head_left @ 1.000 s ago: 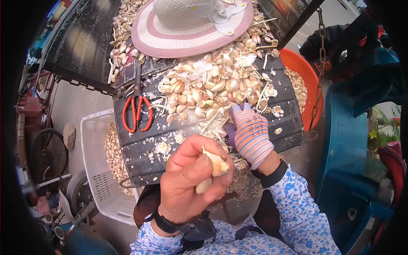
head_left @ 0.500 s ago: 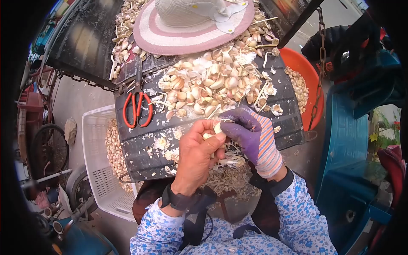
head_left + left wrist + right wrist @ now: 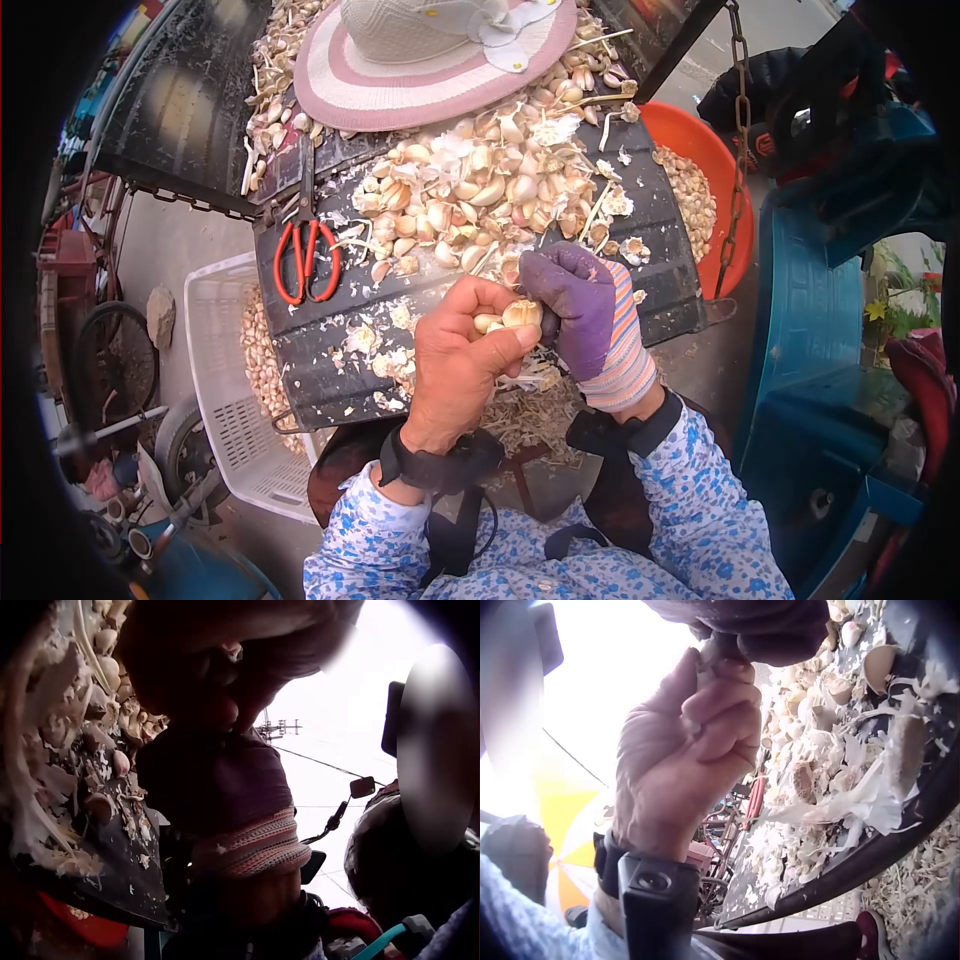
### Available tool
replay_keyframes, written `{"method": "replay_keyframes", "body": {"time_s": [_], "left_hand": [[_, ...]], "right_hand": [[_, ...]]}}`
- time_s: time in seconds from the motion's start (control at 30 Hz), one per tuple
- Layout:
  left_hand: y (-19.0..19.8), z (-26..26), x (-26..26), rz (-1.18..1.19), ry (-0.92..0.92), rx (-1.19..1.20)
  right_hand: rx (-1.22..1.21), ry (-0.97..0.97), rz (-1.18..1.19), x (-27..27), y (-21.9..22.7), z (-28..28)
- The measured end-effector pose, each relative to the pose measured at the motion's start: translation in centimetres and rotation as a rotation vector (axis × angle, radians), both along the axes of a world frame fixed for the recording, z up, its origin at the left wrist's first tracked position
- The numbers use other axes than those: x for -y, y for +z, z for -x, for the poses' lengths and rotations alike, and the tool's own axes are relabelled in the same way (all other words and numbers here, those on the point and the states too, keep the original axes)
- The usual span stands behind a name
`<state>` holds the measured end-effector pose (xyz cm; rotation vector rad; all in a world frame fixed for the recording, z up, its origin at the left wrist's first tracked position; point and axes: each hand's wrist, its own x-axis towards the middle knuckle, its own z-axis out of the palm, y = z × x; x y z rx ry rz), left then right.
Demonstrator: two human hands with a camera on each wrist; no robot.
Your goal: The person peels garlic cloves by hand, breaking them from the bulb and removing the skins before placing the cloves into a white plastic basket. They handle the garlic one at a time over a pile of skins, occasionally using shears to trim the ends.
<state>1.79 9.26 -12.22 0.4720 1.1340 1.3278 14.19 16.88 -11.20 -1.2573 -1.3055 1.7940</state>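
Observation:
The bare left hand pinches pale garlic cloves between thumb and fingers, over the near edge of a dark ridged board. The right hand, in a striped glove with purple palm, has its fingers curled against the same cloves. The left wrist view shows the gloved hand touching the dark, shadowed left fingers. In the right wrist view the left hand is curled round cloves beneath the purple glove. A heap of garlic cloves lies just beyond both hands.
Red-handled scissors lie on the board's left. A pink-and-white hat rests at the back. Left stands a white basket of cloves; right, an orange basin behind a hanging chain. A teal chair is further right.
The right hand has come from the near edge of the heap to the left hand, and its fingers have curled in at the cloves. The left hand has moved slightly away from the body.

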Motion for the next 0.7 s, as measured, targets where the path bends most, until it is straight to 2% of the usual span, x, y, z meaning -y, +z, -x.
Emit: {"method": "replay_keyframes", "body": {"time_s": [0.03,0.13,0.23,0.3,0.33,0.4,0.47,0.57,0.7], "left_hand": [[0.1,0.3,0.0,-0.011,-0.006,0.042],[0.1,0.8,0.2,0.002,0.011,0.090],[-0.6,1.6,0.4,-0.021,0.021,0.142],[-0.7,1.9,0.5,-0.024,0.042,0.167],[-0.6,1.8,0.4,-0.010,0.062,0.167],[-0.6,2.0,0.6,0.006,0.075,0.133],[-0.7,1.9,0.7,0.015,0.055,0.069],[-0.8,2.1,0.9,0.036,0.036,0.054],[-0.2,1.8,0.8,0.033,0.071,0.005]], "right_hand": [[-0.065,-0.036,0.298,-0.2,0.7,0.0],[0.021,-0.029,0.102,-0.4,0.3,0.3],[0.071,-0.115,-0.265,-0.7,-1.6,0.8],[0.231,0.044,-0.473,-1.5,-1.4,-0.4],[0.219,0.135,-0.618,-1.5,-1.6,-1.0],[0.138,0.186,-0.557,-0.8,-1.1,-0.6],[0.012,0.095,-0.143,0.3,-0.3,0.5],[0.107,0.126,-0.369,0.3,-0.9,0.2],[0.058,-0.007,-0.268,0.6,-0.4,0.0]]}}
